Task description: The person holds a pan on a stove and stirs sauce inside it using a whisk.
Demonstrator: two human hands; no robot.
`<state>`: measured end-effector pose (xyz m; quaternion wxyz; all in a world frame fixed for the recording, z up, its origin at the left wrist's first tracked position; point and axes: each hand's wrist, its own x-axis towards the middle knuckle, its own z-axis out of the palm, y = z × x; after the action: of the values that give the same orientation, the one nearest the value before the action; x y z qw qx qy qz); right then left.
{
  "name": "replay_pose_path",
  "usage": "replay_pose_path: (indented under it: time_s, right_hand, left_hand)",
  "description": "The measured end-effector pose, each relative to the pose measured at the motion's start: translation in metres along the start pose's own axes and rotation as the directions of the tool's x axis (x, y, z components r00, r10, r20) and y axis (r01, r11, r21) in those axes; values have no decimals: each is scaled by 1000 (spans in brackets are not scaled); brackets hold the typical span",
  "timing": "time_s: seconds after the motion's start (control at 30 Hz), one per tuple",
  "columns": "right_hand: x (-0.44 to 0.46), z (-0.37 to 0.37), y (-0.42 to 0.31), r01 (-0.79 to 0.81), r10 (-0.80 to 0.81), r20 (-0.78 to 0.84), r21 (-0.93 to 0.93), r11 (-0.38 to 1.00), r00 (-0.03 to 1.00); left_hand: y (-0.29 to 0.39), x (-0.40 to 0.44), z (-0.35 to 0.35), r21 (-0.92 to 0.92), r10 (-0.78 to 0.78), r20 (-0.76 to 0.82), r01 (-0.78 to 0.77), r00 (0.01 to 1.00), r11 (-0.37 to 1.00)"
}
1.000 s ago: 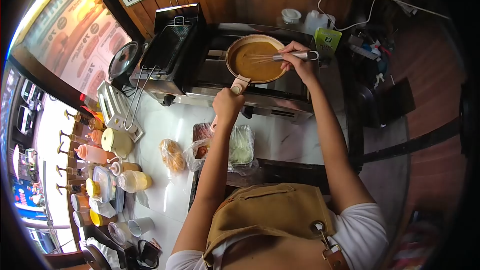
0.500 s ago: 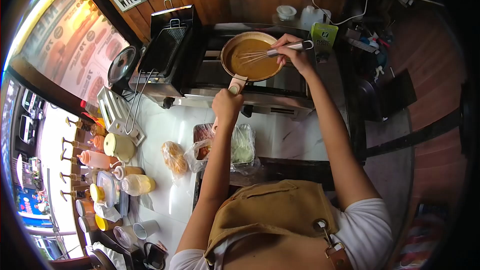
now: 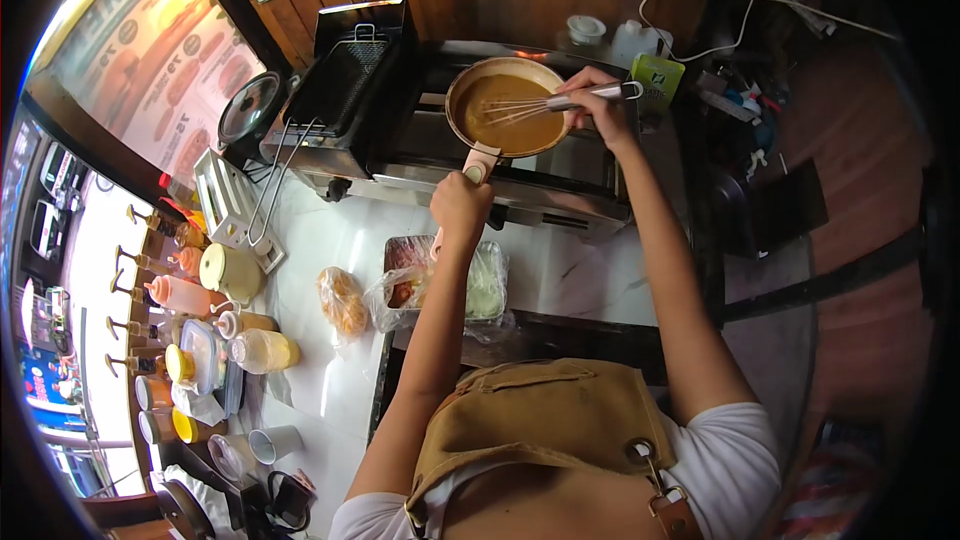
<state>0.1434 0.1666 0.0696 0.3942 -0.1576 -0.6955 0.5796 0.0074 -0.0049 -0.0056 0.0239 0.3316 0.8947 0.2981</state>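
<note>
- Evidently, the round pan point(image 3: 520, 66) is at twelve o'clock, over the stove point(image 3: 570, 202), holding smooth brown sauce point(image 3: 520, 137).
- Left hand point(image 3: 461, 205): fingers wrapped around the pinkish handle point(image 3: 482, 160), probably steadying the pan.
- Right hand point(image 3: 600, 112): fingers closed on the steel whisk point(image 3: 610, 91), slanted so its thin wires reach the sauce.
- Toward six o'clock, crinkly film covers a rectangular tray point(image 3: 487, 285) on the glossy desk point(image 3: 560, 280).

Pan handle point(image 3: 480, 164) partly hidden

The left hand point(image 3: 462, 206) grips the pan point(image 3: 453, 118) while the right hand point(image 3: 598, 110) holds a whisk point(image 3: 580, 98) (its wires in brown sauce point(image 3: 500, 130)).
</note>
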Motion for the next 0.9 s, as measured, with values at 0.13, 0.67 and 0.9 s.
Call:
replay_pose_path:
  time_s: [0.13,0.67,0.9]
  right_hand:
    - [3,-15,-12,19,-35,-218,-75,997,975]
    - [17,-24,-15,34,-96,-236,-253,967,967]
    - [24,-6,10,4,-3,57,-12,1000,998]
  left_hand:
    - [3,-2,-1,-10,-23,-20,23,1000,1000]
    - [0,0,-3,-15,-5,26,5,1000,1000]
    - [1,2,-6,-30,-19,54,20,998,999]
